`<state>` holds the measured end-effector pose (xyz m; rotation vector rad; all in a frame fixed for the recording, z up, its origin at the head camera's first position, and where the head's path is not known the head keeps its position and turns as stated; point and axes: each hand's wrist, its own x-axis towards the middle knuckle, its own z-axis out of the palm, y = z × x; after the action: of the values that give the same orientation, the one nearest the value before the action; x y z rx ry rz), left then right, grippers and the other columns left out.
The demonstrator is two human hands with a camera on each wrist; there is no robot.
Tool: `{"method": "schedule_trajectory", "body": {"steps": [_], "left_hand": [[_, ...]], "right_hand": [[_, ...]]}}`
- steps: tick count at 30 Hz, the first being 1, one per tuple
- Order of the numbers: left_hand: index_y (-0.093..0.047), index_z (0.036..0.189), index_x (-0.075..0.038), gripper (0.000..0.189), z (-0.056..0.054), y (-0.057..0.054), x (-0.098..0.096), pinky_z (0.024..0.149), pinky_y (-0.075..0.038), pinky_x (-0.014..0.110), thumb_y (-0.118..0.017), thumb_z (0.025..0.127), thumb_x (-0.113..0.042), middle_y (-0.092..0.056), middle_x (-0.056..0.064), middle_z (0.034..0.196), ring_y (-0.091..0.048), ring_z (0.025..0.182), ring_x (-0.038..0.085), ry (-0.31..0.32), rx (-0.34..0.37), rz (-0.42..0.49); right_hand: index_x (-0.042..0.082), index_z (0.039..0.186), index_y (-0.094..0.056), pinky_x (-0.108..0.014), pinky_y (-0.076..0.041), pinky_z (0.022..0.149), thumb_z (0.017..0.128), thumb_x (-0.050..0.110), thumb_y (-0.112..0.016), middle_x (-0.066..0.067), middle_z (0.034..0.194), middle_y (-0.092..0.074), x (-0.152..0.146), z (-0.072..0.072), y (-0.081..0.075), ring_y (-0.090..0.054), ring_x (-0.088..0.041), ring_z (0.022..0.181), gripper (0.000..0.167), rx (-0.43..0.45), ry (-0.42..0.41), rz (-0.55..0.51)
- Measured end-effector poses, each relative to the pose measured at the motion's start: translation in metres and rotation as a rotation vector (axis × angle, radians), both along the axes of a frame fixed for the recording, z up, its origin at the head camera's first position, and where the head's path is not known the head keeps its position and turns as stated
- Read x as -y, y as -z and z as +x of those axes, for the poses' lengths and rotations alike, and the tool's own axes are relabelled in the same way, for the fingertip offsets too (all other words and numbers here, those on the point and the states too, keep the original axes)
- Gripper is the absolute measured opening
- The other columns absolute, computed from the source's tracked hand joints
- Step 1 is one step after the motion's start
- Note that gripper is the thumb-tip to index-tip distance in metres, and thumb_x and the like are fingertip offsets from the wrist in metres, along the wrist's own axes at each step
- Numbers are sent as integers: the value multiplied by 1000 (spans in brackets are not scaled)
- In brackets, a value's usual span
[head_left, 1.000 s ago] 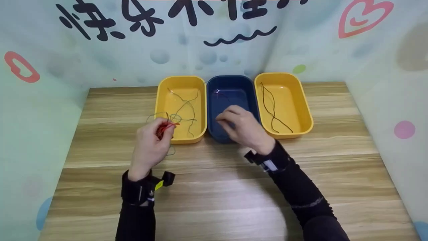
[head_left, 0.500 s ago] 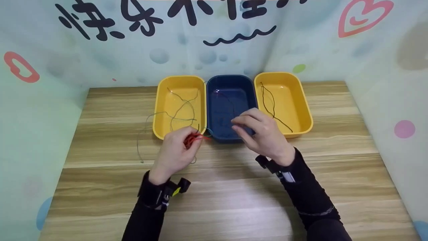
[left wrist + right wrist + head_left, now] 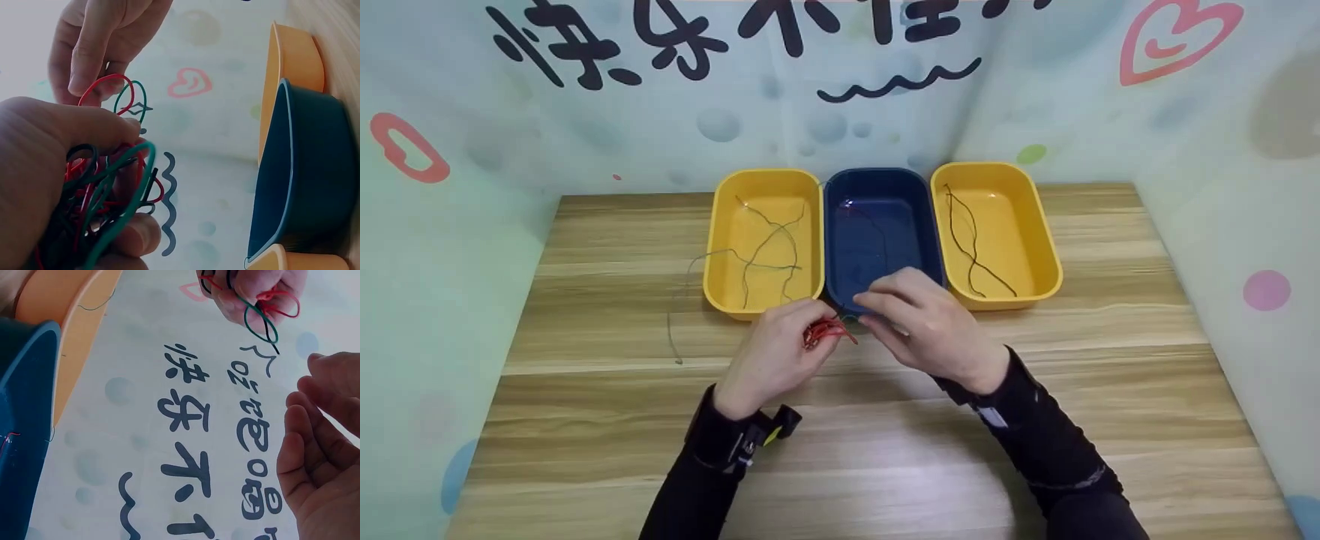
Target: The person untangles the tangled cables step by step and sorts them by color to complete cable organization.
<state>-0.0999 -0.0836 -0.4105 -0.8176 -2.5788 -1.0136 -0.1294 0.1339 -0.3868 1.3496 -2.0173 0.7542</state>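
My left hand (image 3: 776, 352) grips a tangled bundle of thin wires (image 3: 823, 330), in front of the trays. Red, green and black strands show in the left wrist view, with a red loop (image 3: 112, 77) and a green loop (image 3: 144, 98) sticking out above the thumb. Close beside it is my right hand (image 3: 930, 330), over the near end of the dark blue tray (image 3: 911, 217). Its bent fingers (image 3: 292, 455) are relaxed, and a gap parts them from the loops in the right wrist view. Nothing shows between thumb and fingers.
Green wires (image 3: 791, 240) lie in the left yellow tray (image 3: 724, 232), one hanging over its left side onto the wooden table (image 3: 840, 465). The blue tray contains a thin red wire (image 3: 859, 212). Black wires (image 3: 975, 262) lie in the right yellow tray (image 3: 1020, 247). A printed curtain (image 3: 720, 150) stands behind.
The left hand has carried the bundle right and nearer the body, leaving one green wire trailing over the left tray's side. The right hand has moved back from the blue tray towards the bundle.
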Motion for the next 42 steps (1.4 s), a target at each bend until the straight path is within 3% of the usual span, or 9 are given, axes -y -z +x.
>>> {"method": "schedule_trajectory", "body": {"steps": [4,11,17,23,30,42], "left_hand": [[-68,92,-10,7,1,1,-2,63,-51,28,-68,86,-12,-66,0,83,-62,73,12,3,9,-37],[-66,88,-10,8,2,3,-3,59,-49,27,-71,83,-12,-63,-1,79,-59,69,12,-2,20,-117],[-63,81,-11,8,2,3,-4,55,-46,25,-71,83,-12,-60,-2,74,-56,65,11,-10,15,-124],[-62,79,-13,10,1,3,-4,53,-42,22,-70,83,-12,-59,-4,73,-54,63,9,-19,14,-134],[-65,83,-14,5,1,2,-2,57,-47,24,-69,83,-12,-63,-4,76,-58,67,9,-19,31,-135],[-67,86,-14,2,-1,2,0,61,-50,26,-65,85,-13,-65,-3,80,-61,71,11,-1,43,-104]], "right_hand": [[1,104,-68,-34,-51,78,77,3,-77,-10,98,-63,5,0,4,-60,-24,87,28,-65,0,46],[2,102,-70,-33,-50,75,87,7,-68,-7,99,-66,11,1,11,-60,-23,88,16,-142,32,142],[5,97,-70,-33,-49,74,90,10,-66,-5,93,-66,12,0,15,-59,-22,86,9,-180,49,196],[5,93,-68,-32,-47,70,87,7,-67,-3,89,-64,13,-1,18,-59,-22,83,6,-199,59,211],[5,90,-67,-31,-45,66,93,7,-58,-3,85,-62,13,-2,21,-57,-21,79,10,-213,43,205],[6,88,-66,-31,-44,64,87,3,-59,-3,83,-62,8,-2,15,-57,-22,77,8,-212,26,180]]}}
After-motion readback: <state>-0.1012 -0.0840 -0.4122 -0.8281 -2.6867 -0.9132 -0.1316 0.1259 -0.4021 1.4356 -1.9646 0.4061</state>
